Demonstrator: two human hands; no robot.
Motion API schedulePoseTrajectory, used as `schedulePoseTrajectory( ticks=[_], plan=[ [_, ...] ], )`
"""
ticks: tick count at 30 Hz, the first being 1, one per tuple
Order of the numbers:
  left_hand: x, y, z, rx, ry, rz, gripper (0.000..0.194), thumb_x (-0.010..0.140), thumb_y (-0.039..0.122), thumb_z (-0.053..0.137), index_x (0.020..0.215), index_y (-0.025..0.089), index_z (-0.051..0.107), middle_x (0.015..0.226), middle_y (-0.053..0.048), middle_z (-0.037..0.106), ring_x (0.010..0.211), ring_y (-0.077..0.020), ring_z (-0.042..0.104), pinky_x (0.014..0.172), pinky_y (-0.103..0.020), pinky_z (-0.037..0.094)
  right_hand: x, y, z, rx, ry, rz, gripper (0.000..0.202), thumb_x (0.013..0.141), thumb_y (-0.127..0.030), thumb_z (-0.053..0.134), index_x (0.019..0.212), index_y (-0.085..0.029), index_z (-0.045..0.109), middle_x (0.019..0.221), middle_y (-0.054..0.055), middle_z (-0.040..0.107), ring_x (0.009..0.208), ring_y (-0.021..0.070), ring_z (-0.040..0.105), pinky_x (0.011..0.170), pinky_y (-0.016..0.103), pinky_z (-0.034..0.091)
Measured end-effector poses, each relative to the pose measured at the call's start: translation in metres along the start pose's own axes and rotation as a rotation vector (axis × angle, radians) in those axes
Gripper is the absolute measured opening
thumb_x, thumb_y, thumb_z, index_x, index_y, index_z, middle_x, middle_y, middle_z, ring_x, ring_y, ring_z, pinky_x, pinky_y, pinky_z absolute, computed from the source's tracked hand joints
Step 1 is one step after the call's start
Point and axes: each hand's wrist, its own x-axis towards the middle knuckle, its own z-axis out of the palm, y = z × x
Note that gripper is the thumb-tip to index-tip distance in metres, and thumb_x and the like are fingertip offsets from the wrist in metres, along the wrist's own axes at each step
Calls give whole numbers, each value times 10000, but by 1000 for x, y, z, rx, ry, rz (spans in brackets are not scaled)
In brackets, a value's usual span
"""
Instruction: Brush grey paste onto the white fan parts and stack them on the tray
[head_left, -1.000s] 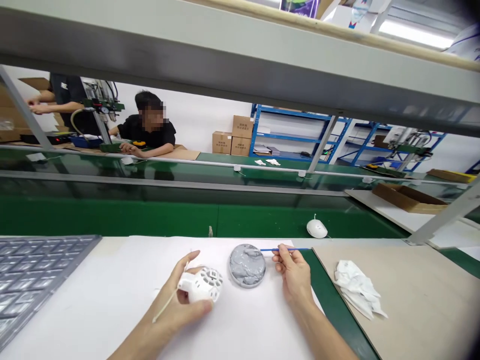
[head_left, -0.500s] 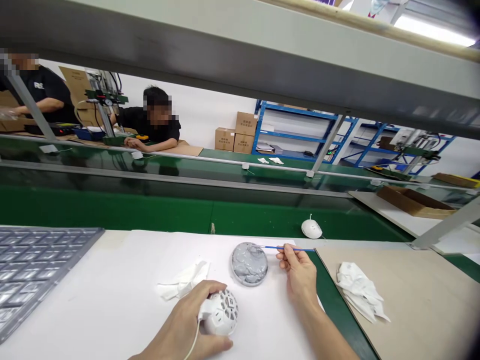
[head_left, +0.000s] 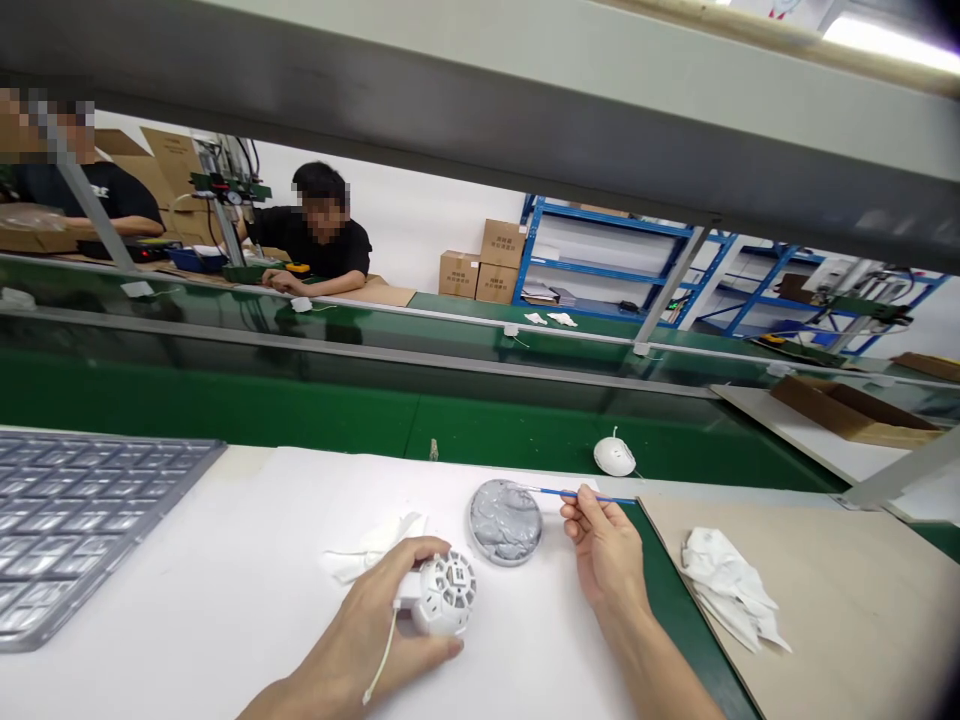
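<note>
Left grip (head_left: 367,605) held a round white plastic housing (head_left: 442,610); right grip (head_left: 609,548) pinched a slim blue brush (head_left: 559,492), likely loading grey paste (head_left: 506,522); careful lifting seemed needed.

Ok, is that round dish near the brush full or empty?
Looks full: grey paste spreads across the round dish, nearly to its rim; the depth is hidden.

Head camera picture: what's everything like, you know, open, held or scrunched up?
White part: held in the left hand
Blue brush: held in the right hand, tip at the grey paste
Round dish: open, filled with paste
White cloths: crumpled
Low cardboard box: open
Ceiling light: on
</note>
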Motion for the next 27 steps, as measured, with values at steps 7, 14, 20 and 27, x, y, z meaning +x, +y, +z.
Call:
schedulePoseTrajectory(
  ticks=[7, 14, 20, 27],
  plan=[
    [2, 0, -1, -27, 95, 112, 587, 583, 200, 725, 1133, 255, 531, 1158, -37, 571, 1062, -240, 549, 955, -352, 450, -41, -6, 11, -72, -187, 67, 260, 673, -358, 771, 762, -166, 620, 687, 31, 606, 558, 115, 505, 467, 215, 400],
    [1, 2, -1, -81, 110, 141, 604, 572, 165, 746, 1123, 259, 517, 1163, -11, 558, 1072, -211, 533, 960, -321, 423, -65, -4, 14, -144, -259, 80, 261, 704, -400, 741, 789, -181, 629, 716, 52, 627, 550, 120, 491, 496, 234, 417],
    [0, 5, -2, -135, 102, 129, 615, 567, 154, 756, 1119, 279, 517, 1171, 7, 547, 1088, -201, 517, 950, -306, 418, -66, -4, 14, -165, -273, 84, 265, 699, -407, 745, 797, -188, 632, 739, 59, 640, 554, 123, 500, 525, 243, 430],
    [-1, 7, -4, -176, 101, 104, 616, 549, 137, 758, 1106, 267, 528, 1171, 4, 549, 1092, -202, 511, 963, -304, 408, -66, -2, 13, -190, -307, 83, 256, 718, -408, 728, 804, -187, 631, 751, 66, 645, 562, 131, 508, 538, 252, 435]
  ],
)
